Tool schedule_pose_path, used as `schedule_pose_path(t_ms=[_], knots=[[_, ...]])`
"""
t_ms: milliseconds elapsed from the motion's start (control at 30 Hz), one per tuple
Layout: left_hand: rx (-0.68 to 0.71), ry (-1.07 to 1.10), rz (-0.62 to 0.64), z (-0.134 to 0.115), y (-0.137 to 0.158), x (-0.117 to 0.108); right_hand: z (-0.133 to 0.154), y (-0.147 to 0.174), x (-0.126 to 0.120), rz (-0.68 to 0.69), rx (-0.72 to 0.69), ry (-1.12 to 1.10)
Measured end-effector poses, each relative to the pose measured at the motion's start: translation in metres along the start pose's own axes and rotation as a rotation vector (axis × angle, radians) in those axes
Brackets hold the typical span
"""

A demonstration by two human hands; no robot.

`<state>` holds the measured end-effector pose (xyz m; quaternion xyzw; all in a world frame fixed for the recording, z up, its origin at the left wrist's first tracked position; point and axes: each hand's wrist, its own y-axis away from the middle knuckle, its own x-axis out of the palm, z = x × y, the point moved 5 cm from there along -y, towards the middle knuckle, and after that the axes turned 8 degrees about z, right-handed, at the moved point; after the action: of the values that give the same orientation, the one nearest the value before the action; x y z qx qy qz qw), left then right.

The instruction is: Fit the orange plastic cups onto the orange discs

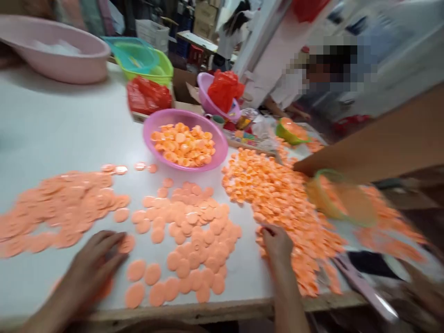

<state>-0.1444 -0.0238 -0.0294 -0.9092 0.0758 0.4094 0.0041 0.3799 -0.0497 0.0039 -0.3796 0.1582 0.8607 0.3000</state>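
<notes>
My left hand [99, 261] is over the front left of the white table, its thumb and fingers closed on the edge of a flat orange disc [127, 243]. More orange discs lie partly hidden under that hand and wrist. To its right spreads a loose layer of similar discs [187, 217]. My right hand [278, 243] is at the left edge of a heap of small orange cup-like pieces [277, 185]. Its fingers are pinched together, and what they hold is hidden. Motion blurs the picture somewhat.
A pink bowl [222, 152] of orange pieces stands behind the discs. Another disc pile [62, 203] lies left. A large pink basin [69, 69], green basket [166, 69] and red bags sit at the back. Cardboard [381, 134] rises at right. Other people are beyond.
</notes>
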Motion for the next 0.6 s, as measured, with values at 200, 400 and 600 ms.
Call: schedule_pose_path(t_ms=[200, 400, 600], knots=[[-0.040, 0.043, 0.070, -0.004, 0.001, 0.000, 0.120, 0.088, 0.119, 0.662, -0.186, -0.373], [-0.028, 0.083, 0.094, -0.009, -0.001, 0.003, 0.206, 0.179, 0.219, 0.913, -0.388, -0.335], [-0.007, 0.102, 0.110, -0.008, -0.002, 0.004, 0.221, 0.192, 0.241, 0.845, -0.477, -0.092]])
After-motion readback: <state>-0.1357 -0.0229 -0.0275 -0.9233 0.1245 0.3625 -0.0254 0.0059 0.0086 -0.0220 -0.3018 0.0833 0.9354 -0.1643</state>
